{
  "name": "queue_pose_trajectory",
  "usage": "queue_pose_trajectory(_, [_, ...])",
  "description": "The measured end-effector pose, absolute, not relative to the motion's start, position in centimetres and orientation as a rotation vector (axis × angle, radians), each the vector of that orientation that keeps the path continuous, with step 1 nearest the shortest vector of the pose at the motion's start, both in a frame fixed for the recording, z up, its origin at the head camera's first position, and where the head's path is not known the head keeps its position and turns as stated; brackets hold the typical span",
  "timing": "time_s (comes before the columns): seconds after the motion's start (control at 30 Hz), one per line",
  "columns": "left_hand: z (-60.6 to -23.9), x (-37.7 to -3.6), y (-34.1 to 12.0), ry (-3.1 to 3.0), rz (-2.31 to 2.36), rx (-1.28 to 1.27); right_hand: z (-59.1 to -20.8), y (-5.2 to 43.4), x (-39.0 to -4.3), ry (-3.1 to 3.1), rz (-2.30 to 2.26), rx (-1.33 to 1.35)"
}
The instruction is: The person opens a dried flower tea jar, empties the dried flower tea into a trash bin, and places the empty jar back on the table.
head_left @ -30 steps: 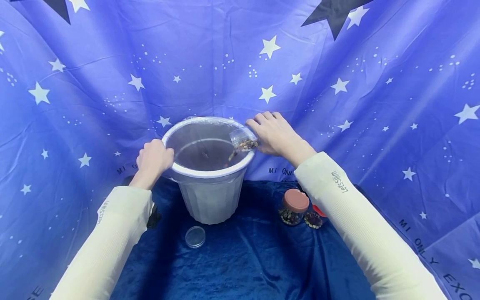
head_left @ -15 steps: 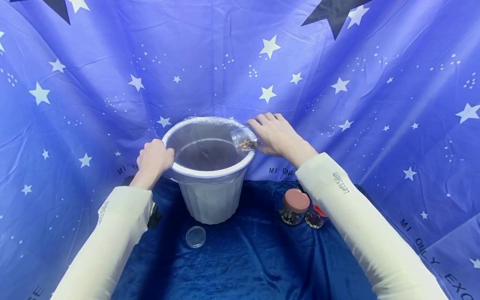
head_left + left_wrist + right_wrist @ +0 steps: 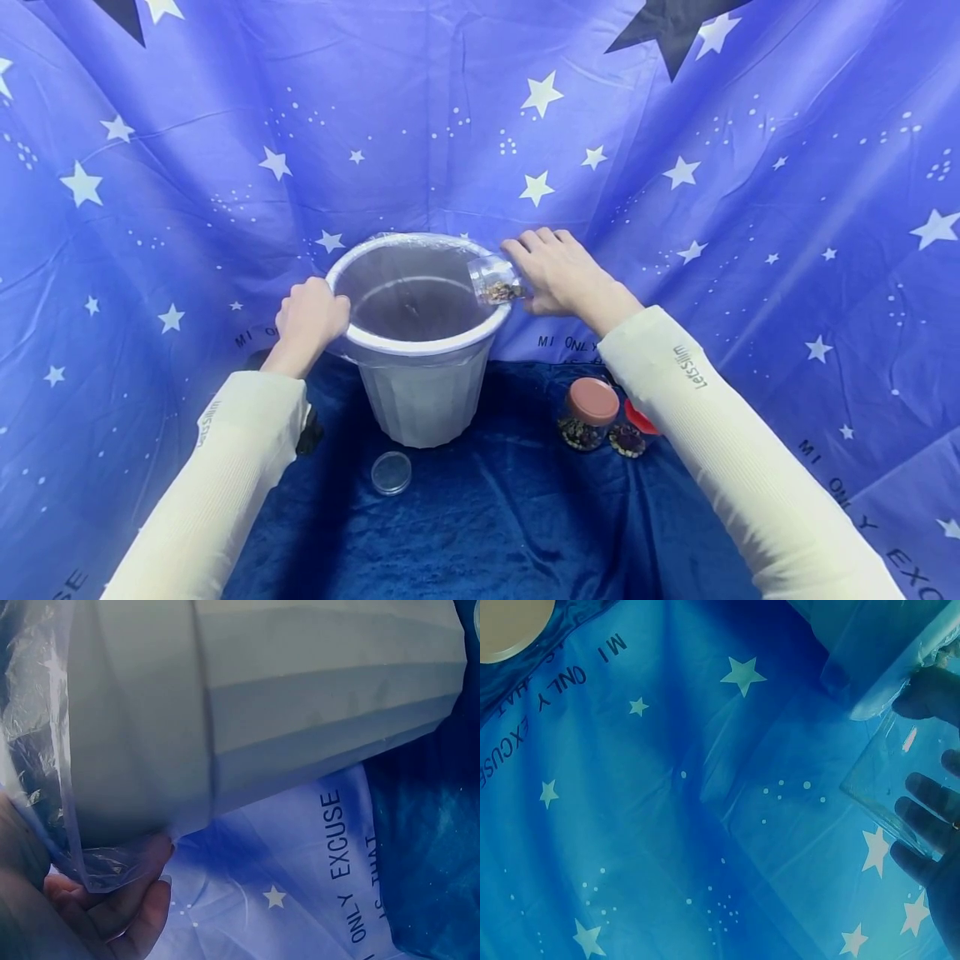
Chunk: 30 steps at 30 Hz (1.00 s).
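Observation:
A white trash can (image 3: pixel 423 404) lined with a clear plastic bag (image 3: pixel 112 866) stands upright on the blue cloth. My left hand (image 3: pixel 309 321) grips its left rim, the bag's edge bunched under the fingers in the left wrist view. At the opposite rim, my right hand (image 3: pixel 558 271) holds a clear jar (image 3: pixel 487 271) by its base end. The jar lies tipped on its side with its mouth over the can's opening. Small multicoloured pebbles (image 3: pixel 501 292) sit along its lower wall. In the right wrist view, fingers and thumb wrap the jar's base.
A clear round lid (image 3: pixel 391 473) lies on the blue cloth (image 3: pixel 480 542) in front of the can. To the right stand a jar with a pink lid (image 3: pixel 592 400) and a smaller container (image 3: pixel 627 440) with a red lid (image 3: pixel 642 417). A starry curtain (image 3: pixel 420 108) hangs behind.
One second ago several pebbles were falling from the jar into the can; now none are seen in the air. The right hand and jar have shifted slightly right. The left hand stays put.

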<state>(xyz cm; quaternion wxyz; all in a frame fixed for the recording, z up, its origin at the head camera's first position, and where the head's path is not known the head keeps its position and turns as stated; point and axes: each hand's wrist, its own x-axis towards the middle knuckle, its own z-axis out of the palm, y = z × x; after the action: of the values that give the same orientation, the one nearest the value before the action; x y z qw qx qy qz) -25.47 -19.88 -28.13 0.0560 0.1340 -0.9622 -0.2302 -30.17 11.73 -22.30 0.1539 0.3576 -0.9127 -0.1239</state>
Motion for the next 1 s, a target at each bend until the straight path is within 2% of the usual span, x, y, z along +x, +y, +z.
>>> queue_pose_trajectory(0.5, [-28.4,-25.5,-20.1,-2.919,-0.692,0.393,-22.6,10.8,-30.3,-2.442,-0.434,1.112])
queue_pose_trajectory(1.0, [-28.1,-25.7,-20.0,-2.91,-0.687,0.381,-22.6,11.1,-30.1,-2.457,-0.387,1.092])
